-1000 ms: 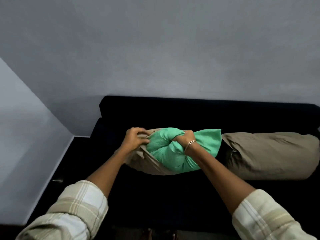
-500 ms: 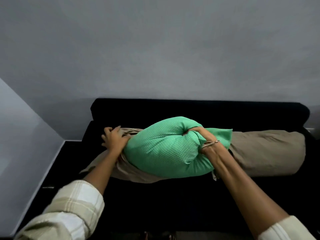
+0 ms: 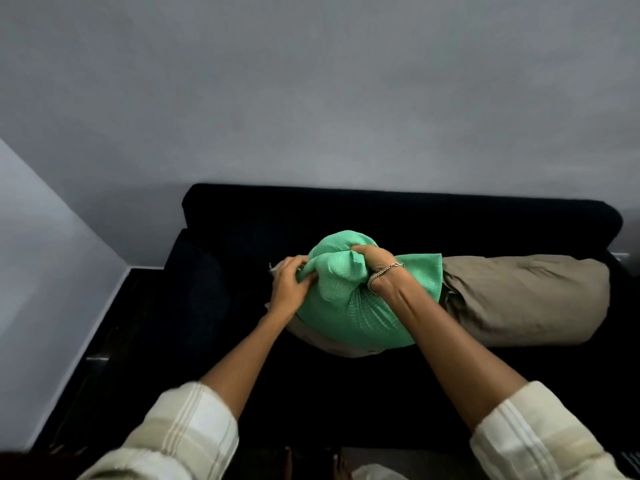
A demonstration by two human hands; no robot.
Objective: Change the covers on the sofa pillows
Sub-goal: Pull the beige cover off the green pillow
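Bunching the green dotted pillow [image 3: 363, 317] in the middle of the dark sofa [image 3: 381, 216], the right hand [image 3: 374, 265] clenches a fistful of its fabric and the left hand [image 3: 291, 289] pinches a fold beside it. A tan cover [image 3: 325, 345] lies crumpled beneath, half on or half off; I cannot tell which. The long tan pillow [image 3: 526, 299] touching its right side looks undone, so most work remains.

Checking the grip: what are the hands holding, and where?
Green pillow: right hand grips its bunched fabric on top, left hand pinches a fold beside it.
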